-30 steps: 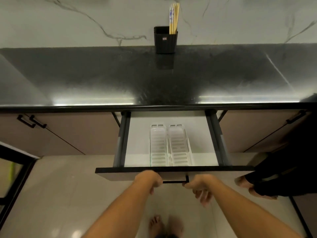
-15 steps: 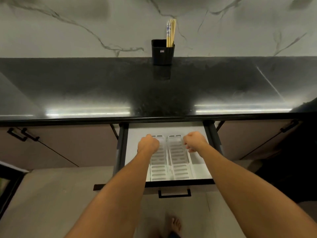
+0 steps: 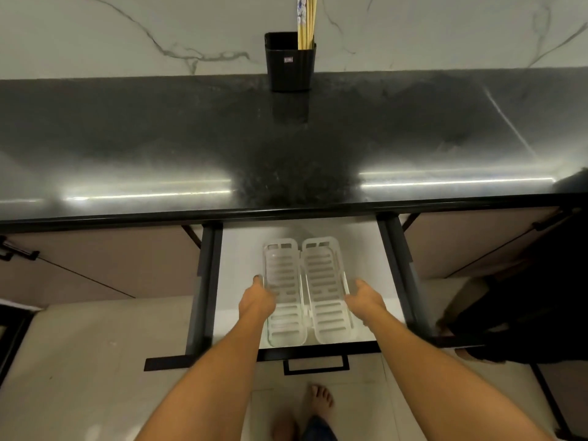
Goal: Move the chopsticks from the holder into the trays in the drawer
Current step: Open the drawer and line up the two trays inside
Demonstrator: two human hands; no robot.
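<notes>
Left hand [image 3: 257,297] pinches left tray [image 3: 284,272] rim at 9 o'clock; right hand [image 3: 366,299] meets right tray [image 3: 323,275] at 3, grip unclear. We judge: squaring them for chopsticks [image 3: 307,20].

left hand [image 3: 257,299] grips left tray [image 3: 283,265] | right hand [image 3: 366,299] touches right tray [image 3: 322,268] | chopsticks [image 3: 307,22] in holder [image 3: 288,70]

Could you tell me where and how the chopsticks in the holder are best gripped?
Probably pinch the chopsticks by the bare shafts above the holder rim, coming from the front: they stand upright, lower ends sunk inside, wall close behind.
</notes>
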